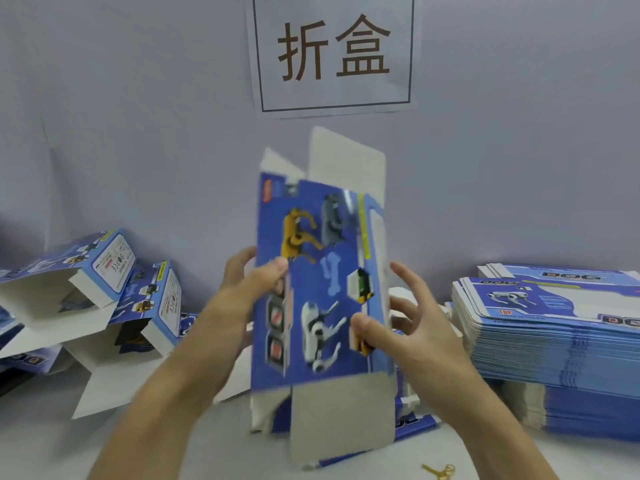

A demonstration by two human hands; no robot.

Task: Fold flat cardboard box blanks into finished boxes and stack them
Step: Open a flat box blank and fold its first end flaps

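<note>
A blue box blank (322, 285) printed with toy dogs stands upright in front of me, with white flaps open at its top and grey flaps hanging at its bottom. My left hand (256, 282) grips its left edge, thumb on the printed face and fingers behind. My right hand (405, 323) holds the right edge, thumb pressed on the front and fingers spread behind the panel. A tall stack of flat blanks (554, 341) lies on the table at the right. Folded boxes (104, 289) lie in a loose pile at the left, their ends open.
A grey wall (138, 133) rises just behind the table with a paper sign (334, 51) above. Another blank (415, 424) lies flat on the white table under the held one. A small gold object (440, 472) sits at the front edge.
</note>
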